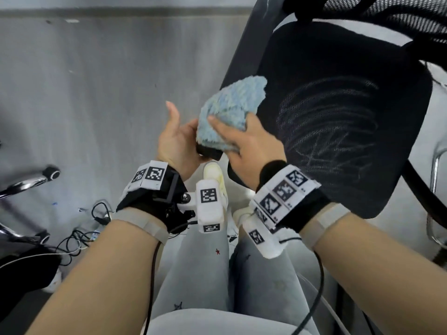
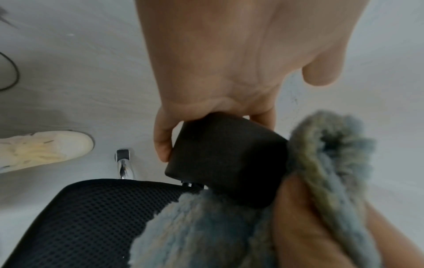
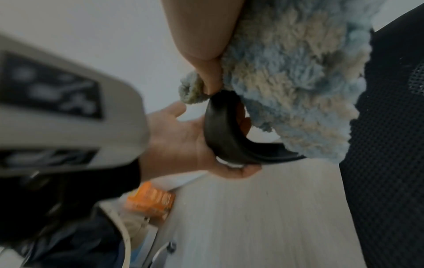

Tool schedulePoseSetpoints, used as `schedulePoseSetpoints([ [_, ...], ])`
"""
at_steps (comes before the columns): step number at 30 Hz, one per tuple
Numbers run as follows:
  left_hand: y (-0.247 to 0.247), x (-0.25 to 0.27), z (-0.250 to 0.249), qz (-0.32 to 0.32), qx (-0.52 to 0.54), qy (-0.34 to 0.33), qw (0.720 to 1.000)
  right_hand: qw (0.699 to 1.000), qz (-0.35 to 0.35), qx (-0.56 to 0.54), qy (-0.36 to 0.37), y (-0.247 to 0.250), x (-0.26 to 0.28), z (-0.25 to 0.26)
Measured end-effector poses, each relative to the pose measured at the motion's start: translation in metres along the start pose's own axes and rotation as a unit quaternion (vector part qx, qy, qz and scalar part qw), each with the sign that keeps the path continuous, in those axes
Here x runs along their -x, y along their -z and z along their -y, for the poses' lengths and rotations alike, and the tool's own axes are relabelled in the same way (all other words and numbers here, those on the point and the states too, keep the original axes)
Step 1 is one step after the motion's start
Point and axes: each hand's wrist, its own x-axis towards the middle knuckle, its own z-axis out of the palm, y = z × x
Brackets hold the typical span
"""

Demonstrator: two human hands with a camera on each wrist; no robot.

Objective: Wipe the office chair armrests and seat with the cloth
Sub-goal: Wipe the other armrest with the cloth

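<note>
- Gripping the front end of the black armrest (image 1: pixel 210 153), the left hand (image 1: pixel 177 143) has its fingers curled under it and the thumb raised free above.
- From the left wrist view, the fingers (image 2: pixel 162 143) wrap the armrest's (image 2: pixel 227 159) blunt end, palm against its top edge.
- From the right wrist view, the left hand (image 3: pixel 183 143) cups the curved armrest (image 3: pixel 226 132) from below.
- The right hand (image 1: pixel 244 146) presses the cloth (image 1: pixel 229 112) onto the armrest, fingers spread over the cloth and curled round it, thumb on the near side.
- The cloth is fluffy and pale blue; it is bunched over the armrest, just ahead of the left hand and touching it.
- In the right wrist view the cloth (image 3: pixel 296 79) drapes down over the armrest, and a finger (image 3: pixel 210 79) pinches its edge.
- In the left wrist view the cloth (image 2: pixel 325 163) lies against the armrest's far side, with the right hand (image 2: pixel 302 226) clasped round it.
- The black mesh seat (image 1: pixel 338 112) lies to the right of both hands, faint pale streaks across its middle.
- The mesh backrest (image 1: pixel 391 18) shows at the top right.
- A pale shoe (image 1: pixel 214 172) stands on the grey floor (image 1: pixel 96 93) below the hands.
- Cables (image 1: pixel 79 235) lie tangled on the floor at the left, near another chair's chrome leg (image 1: pixel 26 184).
</note>
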Motion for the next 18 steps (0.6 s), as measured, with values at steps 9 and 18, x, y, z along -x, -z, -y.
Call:
schedulePoseSetpoints([
  [9,0.005,0.0,0.01,-0.033,-0.019,-0.049,0.998,0.99,0.049,0.119,0.056,-0.037,0.026,-0.008],
  [18,-0.003,-0.003,-0.002,-0.035,-0.12,0.0,0.992,0.995,0.034,0.088,0.026,-0.023,0.02,-0.036],
])
